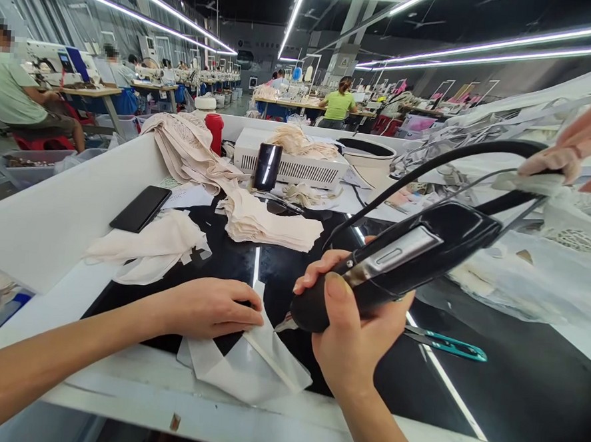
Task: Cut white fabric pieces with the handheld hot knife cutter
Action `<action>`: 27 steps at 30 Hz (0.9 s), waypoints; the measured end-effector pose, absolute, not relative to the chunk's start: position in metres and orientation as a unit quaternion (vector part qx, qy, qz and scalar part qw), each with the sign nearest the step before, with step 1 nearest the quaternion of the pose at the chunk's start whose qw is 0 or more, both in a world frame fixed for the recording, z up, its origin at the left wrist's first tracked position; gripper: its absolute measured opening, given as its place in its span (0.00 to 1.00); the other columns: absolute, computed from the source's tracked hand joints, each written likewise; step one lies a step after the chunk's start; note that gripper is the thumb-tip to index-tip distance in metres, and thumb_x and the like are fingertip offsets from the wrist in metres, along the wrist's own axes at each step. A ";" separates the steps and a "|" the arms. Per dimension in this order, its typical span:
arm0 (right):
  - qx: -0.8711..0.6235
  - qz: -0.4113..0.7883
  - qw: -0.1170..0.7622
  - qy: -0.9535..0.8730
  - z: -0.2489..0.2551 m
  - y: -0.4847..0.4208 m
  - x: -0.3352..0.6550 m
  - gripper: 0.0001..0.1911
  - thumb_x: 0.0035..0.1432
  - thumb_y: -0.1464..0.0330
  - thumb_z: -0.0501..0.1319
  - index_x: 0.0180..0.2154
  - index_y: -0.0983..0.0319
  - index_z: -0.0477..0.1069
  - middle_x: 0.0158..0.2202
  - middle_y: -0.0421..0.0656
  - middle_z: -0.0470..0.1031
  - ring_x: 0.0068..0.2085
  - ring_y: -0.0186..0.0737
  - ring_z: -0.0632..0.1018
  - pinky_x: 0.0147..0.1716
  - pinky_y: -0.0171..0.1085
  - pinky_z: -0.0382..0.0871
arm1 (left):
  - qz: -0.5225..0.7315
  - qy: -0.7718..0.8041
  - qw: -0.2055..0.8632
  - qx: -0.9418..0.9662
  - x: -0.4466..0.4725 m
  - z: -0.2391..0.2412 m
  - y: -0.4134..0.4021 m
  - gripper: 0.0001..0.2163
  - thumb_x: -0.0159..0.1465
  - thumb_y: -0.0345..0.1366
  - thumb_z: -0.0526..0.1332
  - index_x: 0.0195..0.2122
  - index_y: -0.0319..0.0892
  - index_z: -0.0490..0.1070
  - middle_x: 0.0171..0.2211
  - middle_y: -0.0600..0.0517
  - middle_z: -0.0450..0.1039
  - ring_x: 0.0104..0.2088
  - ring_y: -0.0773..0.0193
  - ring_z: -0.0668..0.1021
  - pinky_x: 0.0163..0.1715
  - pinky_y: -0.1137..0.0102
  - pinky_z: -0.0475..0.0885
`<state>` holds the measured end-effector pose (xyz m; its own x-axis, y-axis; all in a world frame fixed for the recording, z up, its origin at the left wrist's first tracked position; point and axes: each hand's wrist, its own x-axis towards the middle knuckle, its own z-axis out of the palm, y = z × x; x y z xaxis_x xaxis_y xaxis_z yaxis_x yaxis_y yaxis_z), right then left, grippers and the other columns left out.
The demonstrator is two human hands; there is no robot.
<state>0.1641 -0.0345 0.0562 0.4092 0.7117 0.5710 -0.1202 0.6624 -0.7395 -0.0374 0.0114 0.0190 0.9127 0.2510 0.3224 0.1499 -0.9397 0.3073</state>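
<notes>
My right hand (353,338) is wrapped around a black corded hand tool (398,257) with a silver lever on its side. The tool's narrow tip points down and left, at the edge of a sheer white fabric piece (246,371). My left hand (214,309) presses that fabric against the glossy black tabletop (445,390), its fingers bent and close together on it. A light narrow strip runs diagonally across the cloth. Close to my right hand lies a pair of teal-handled thread snips (448,344).
Stacked cream fabric pieces (275,226) lie ahead, beside a loose fabric bundle (154,246) and a black phone (141,209). A vented white box (294,159) stands behind. The tool's cable (429,156) arcs rightward toward hanging cloth. Co-workers sit at sewing tables beyond.
</notes>
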 end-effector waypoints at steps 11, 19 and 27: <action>-0.309 0.261 0.790 -0.461 0.057 -0.022 0.159 0.20 0.58 0.64 0.75 0.45 0.53 0.66 0.33 0.32 0.78 0.26 0.33 0.78 0.24 0.35 0.77 | 0.188 0.114 0.144 0.965 -0.035 0.014 0.010 0.10 0.79 0.32 0.57 0.54 0.42 0.78 0.53 0.44 0.79 0.52 0.58 0.81 0.54 0.68 0.77; -0.306 0.265 0.787 -0.466 0.060 -0.019 0.157 0.19 0.60 0.65 0.73 0.46 0.53 0.66 0.32 0.31 0.77 0.25 0.33 0.78 0.25 0.35 0.77 | 0.194 0.122 0.144 0.963 -0.034 0.011 0.009 0.09 0.77 0.30 0.59 0.54 0.42 0.78 0.54 0.43 0.79 0.53 0.58 0.81 0.55 0.67 0.77; -0.351 0.282 0.783 -0.430 0.058 -0.018 0.145 0.20 0.56 0.66 0.71 0.43 0.53 0.61 0.29 0.29 0.76 0.22 0.30 0.75 0.22 0.31 0.73 | 0.221 0.129 0.124 0.959 -0.038 0.010 0.002 0.13 0.77 0.30 0.56 0.55 0.44 0.78 0.54 0.44 0.79 0.50 0.58 0.83 0.52 0.70 0.80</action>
